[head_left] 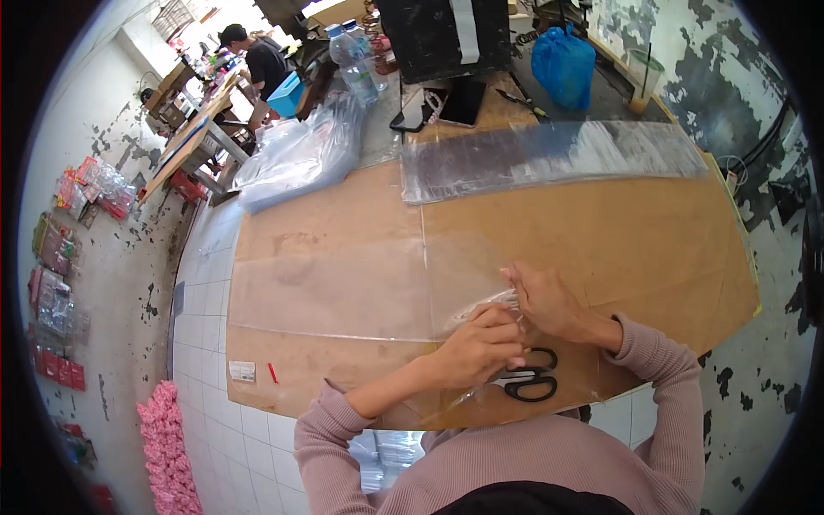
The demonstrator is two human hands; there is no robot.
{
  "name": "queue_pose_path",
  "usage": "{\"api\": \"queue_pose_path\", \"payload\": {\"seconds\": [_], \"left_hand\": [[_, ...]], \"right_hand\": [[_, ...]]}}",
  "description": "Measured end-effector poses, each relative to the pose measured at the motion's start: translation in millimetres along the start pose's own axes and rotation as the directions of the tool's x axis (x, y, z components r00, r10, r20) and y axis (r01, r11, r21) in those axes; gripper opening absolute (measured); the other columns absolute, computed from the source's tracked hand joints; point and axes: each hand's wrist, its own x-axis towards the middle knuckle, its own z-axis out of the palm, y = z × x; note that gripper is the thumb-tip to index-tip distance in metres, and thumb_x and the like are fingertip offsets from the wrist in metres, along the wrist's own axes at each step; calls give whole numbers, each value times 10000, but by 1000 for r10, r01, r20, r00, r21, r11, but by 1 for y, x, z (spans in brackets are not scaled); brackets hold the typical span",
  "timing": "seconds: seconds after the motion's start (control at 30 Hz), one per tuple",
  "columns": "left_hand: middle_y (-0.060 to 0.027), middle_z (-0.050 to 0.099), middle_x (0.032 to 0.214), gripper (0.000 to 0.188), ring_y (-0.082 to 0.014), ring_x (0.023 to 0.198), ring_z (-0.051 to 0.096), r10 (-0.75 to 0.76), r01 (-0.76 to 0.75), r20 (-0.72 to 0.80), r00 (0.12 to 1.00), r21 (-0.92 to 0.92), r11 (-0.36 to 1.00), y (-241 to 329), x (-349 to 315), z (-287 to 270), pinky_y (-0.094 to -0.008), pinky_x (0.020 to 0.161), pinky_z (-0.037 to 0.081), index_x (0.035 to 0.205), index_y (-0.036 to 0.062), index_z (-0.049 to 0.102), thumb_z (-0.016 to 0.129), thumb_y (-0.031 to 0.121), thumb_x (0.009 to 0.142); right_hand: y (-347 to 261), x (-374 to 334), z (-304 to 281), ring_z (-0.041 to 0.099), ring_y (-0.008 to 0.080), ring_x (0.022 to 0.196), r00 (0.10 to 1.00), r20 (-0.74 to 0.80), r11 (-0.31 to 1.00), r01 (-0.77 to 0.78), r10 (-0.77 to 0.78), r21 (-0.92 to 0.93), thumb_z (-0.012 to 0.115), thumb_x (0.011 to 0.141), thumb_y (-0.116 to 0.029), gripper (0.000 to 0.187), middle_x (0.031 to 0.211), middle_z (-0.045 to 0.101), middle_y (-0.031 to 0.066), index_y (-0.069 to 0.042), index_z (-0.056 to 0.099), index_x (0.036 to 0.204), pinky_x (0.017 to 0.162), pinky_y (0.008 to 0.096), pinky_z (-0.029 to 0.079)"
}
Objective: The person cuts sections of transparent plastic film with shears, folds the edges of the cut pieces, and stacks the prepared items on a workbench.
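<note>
A long clear plastic bag or sleeve [335, 287] lies flat across the brown tabletop, its right end bunched up. My left hand [485, 343] is closed on the bunched end, fingers curled. Right beside it, my right hand [554, 305] is also closed on the gathered plastic, thumb and fingers pressed together. The exact grip between the two hands is partly hidden. Black-handled scissors [532, 386] lie just below my hands near the table's front edge, their blades partly covered by my left hand.
A flat stack of clear plastic [549, 159] spans the table's back; a heap of plastic bags [305, 154] sits left of it. Behind are phones [462, 103], water bottles [354, 64], pliers [519, 101], a blue bag [563, 67] and a cup [642, 81]. A person [262, 64] works far left.
</note>
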Motion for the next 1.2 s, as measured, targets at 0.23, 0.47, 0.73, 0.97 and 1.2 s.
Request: {"api": "queue_pose_path", "payload": {"seconds": [0.23,0.47,0.73,0.97,1.2], "left_hand": [[-68,572,789,122,-199,772,546,-771,785,-459,441,-219,579,16,-210,-120,-314,715,427,821,28,589,483,-20,787],[-249,447,1173,519,-373,1133,419,48,444,-819,572,260,-857,23,-255,-205,-532,964,286,1270,38,407,569,279,840],[-65,567,1028,277,-152,886,567,-164,82,-7,986,886,456,-6,-14,-24,-237,670,461,1027,68,603,595,169,769],[-84,620,850,241,-170,684,625,-92,257,-288,953,613,747,-15,9,-30,-261,564,509,984,-49,555,583,-27,746],[-100,629,839,137,-139,685,633,-416,392,-453,788,-152,907,-6,32,-21,-265,560,511,999,-35,512,479,-18,867]], "right_hand": [[34,-17,-101,506,187,478,882,99,887,-458,462,-58,466,882,-183,220,549,525,77,10,529,796,517,331,435],[37,7,-105,296,24,273,793,343,702,-607,503,372,423,929,-282,318,411,376,-42,-44,504,734,253,175,222],[35,7,-100,268,13,265,824,320,605,-563,468,563,437,927,-272,311,403,364,-56,-31,498,740,251,164,224],[31,18,-120,504,111,478,946,134,184,-194,295,964,334,882,-569,617,602,534,30,1,480,1070,524,268,490],[19,71,-52,515,155,602,771,-64,201,-85,634,976,296,859,-628,647,797,564,79,-59,442,1129,892,431,348]]}}
